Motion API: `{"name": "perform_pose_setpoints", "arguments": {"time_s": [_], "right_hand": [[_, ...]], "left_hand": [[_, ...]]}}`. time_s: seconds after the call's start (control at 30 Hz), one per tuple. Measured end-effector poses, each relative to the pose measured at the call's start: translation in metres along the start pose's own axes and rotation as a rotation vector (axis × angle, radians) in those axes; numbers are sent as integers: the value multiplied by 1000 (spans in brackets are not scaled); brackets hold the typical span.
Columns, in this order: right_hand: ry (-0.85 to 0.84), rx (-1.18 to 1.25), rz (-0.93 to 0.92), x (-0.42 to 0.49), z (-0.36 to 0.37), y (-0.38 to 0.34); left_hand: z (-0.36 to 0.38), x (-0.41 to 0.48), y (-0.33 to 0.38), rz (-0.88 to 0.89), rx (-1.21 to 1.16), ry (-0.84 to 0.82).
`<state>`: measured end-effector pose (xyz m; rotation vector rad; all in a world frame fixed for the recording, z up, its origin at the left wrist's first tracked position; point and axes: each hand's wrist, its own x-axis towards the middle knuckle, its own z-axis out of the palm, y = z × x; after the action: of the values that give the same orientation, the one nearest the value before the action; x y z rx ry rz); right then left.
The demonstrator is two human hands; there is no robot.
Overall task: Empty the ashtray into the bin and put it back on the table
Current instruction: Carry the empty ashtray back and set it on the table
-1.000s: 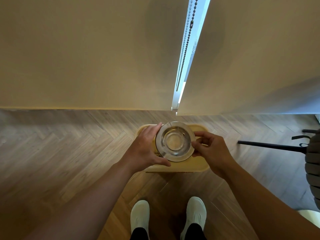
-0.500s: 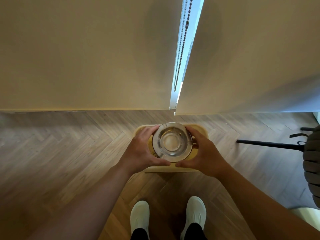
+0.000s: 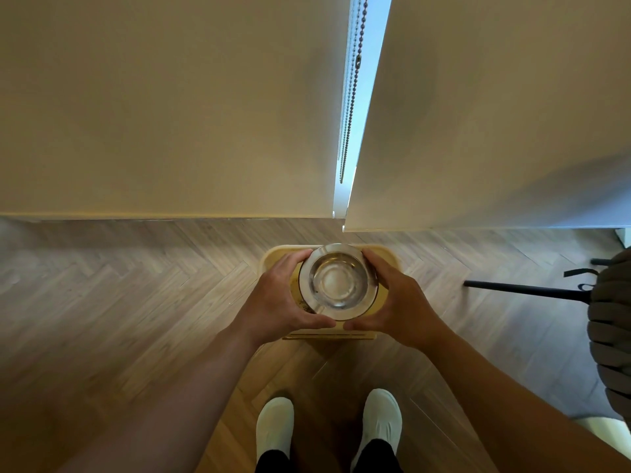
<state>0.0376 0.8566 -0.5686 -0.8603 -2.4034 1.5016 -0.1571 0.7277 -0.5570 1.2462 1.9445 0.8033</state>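
Observation:
A round metal ashtray (image 3: 338, 282) with a shiny bowl and wide rim is held level, right above a pale yellow bin (image 3: 273, 259) on the floor. My left hand (image 3: 280, 302) cups its left side, thumb under the near rim. On the other side my right hand (image 3: 396, 302) wraps the rim, thumb meeting the left thumb at the front. The bowl looks bare apart from a few dark specks. Most of the bin's opening is hidden by the ashtray and hands.
Wooden herringbone floor all around. Two pale roller blinds (image 3: 170, 114) hang just behind the bin, with a bead chain (image 3: 351, 97) in the gap. A black chair leg (image 3: 522, 290) and dark cushion (image 3: 611, 322) stand at the right. My white shoes (image 3: 327, 428) are just before the bin.
My right hand has moved from pinching the ashtray's right rim to wrapping fully around its right side. The ashtray stays over the bin, held by both hands.

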Motion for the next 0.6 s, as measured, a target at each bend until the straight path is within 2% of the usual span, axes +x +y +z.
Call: {"name": "perform_pose_setpoints", "arguments": {"time_s": [0.33, 0.6], "right_hand": [[46, -10, -23, -10, -10, -37], [84, 16, 6, -43, -26, -110]], "left_hand": [[-18, -19, 28, -33, 14, -1], [-58, -63, 82, -33, -38, 5]]}}
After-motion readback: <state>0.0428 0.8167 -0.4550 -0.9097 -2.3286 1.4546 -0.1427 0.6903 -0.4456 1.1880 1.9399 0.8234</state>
